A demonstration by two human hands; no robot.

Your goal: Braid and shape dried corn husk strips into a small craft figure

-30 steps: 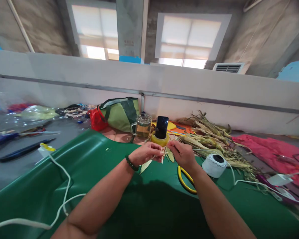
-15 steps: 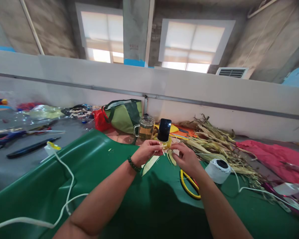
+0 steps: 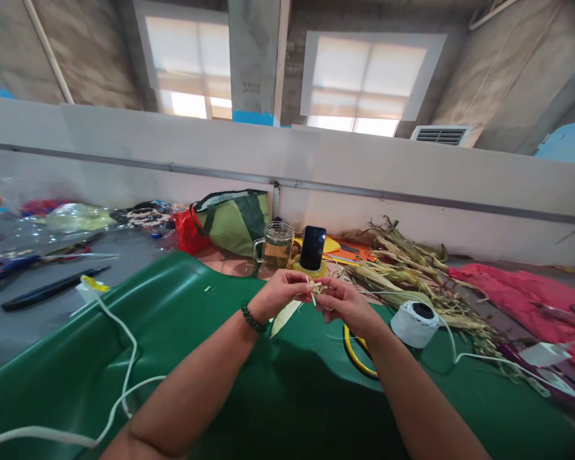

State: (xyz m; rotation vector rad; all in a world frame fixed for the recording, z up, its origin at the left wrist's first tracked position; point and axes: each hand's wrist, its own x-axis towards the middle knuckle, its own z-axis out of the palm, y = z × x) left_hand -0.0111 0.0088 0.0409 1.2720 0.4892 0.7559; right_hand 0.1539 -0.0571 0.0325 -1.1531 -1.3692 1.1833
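Observation:
Between my two hands is a small folded piece of pale corn husk (image 3: 314, 291). My left hand (image 3: 282, 295), with a dark green bead bracelet at the wrist, pinches it from the left. From the right, my right hand (image 3: 347, 303) closes its fingertips on the same piece. A flat husk strip (image 3: 284, 318) lies on the green mat (image 3: 211, 358) just below my left hand. Yellow-handled scissors (image 3: 349, 351) rest under my right forearm, which hides part of them. To the right stands a spool of white thread (image 3: 414, 324).
Behind my hands are a phone (image 3: 313, 248) propped upright and a glass mug (image 3: 278, 246) of pale liquid. A heap of dried husks (image 3: 402, 275) spreads to the right, by pink cloth-like material (image 3: 512, 294). A green bag (image 3: 237, 223) and white cables (image 3: 129, 358) are left.
My right hand has moved left and closed in beside my left hand, its fingers now at the husk piece. The whole view has shifted slightly.

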